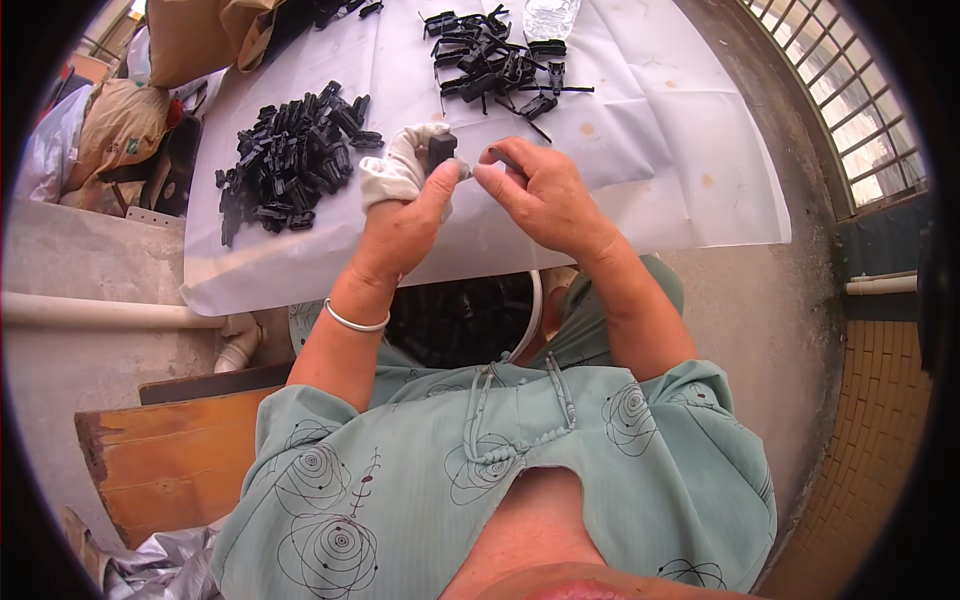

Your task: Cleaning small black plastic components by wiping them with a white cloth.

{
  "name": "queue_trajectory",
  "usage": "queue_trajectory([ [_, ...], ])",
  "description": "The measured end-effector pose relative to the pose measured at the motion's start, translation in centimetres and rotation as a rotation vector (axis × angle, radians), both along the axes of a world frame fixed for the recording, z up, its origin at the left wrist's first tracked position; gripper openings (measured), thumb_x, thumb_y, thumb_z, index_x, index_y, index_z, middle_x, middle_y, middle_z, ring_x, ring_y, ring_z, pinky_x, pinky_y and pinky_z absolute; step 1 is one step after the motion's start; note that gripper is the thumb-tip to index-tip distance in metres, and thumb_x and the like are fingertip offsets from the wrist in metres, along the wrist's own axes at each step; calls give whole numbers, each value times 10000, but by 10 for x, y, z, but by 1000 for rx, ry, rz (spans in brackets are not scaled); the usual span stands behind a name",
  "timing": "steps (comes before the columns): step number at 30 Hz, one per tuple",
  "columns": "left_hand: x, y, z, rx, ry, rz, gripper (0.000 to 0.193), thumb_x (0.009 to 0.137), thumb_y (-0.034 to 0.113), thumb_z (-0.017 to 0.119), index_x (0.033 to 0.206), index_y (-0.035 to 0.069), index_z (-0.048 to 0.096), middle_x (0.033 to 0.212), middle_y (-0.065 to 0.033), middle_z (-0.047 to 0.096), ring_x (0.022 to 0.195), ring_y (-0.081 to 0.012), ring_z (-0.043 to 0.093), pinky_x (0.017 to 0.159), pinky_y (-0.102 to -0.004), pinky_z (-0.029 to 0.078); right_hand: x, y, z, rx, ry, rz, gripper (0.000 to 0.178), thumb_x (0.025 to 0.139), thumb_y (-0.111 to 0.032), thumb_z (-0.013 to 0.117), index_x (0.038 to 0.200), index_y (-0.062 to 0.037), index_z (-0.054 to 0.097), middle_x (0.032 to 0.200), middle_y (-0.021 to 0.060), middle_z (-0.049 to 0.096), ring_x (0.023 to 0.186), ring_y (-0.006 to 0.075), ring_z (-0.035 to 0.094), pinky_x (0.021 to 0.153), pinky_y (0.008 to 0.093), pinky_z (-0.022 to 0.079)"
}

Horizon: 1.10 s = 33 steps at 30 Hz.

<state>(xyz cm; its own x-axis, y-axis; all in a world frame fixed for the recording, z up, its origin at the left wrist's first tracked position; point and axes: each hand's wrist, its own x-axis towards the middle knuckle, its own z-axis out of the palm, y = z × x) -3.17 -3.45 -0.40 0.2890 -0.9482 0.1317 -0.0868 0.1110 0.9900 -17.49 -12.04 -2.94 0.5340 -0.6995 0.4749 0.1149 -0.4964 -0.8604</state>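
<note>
My left hand [408, 190] is above the near part of the covered table, with a white cloth glove [392, 175] over its fingers and the thumb bare. It grips a small black plastic part [441, 149] between thumb and gloved fingers. Just to the right, my right hand [545, 195] is bare, its thumb and fingertips drawn together in a pinch close to the part. Whatever that pinch holds is too small to make out. A heap of black plastic parts [290, 155] lies to the left of my hands. Beyond them is another pile of black parts with thin strips [490, 60].
White sheeting [640, 210] covers the table. A clear plastic bag [550, 18] lies at its far side. Brown sacks [125, 125] stand at the left. Between my legs sits a round tub [540, 310] of black pieces. A barred window [850, 90] is at the right.
</note>
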Motion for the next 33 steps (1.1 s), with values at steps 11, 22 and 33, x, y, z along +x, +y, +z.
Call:
queue_trajectory([
  [11,-10,4,10,96,8,-205,324,862,51,406,1182,5,423,843,-14,509,583,-33,395,502,-182,355,-1,-4,-5,180,53,177,96,793,-84,655,815,-3,609,626,14,524,539,62,430,507,206,370],
  [22,-18,-1,-2,-51,-380,-36,226,823,8,428,1041,-22,477,859,-106,542,739,-149,517,691,-266,451,6,4,-1,31,118,158,229,889,-155,514,740,14,554,610,78,510,557,129,454,532,294,398],
  [33,42,5,27,-69,-1650,601,517,723,122,645,1217,58,507,1126,-247,530,1014,-340,530,893,-410,404,-11,-29,-12,-466,729,-546,161,808,-183,588,890,-50,553,781,116,602,649,299,592,575,400,473],
])
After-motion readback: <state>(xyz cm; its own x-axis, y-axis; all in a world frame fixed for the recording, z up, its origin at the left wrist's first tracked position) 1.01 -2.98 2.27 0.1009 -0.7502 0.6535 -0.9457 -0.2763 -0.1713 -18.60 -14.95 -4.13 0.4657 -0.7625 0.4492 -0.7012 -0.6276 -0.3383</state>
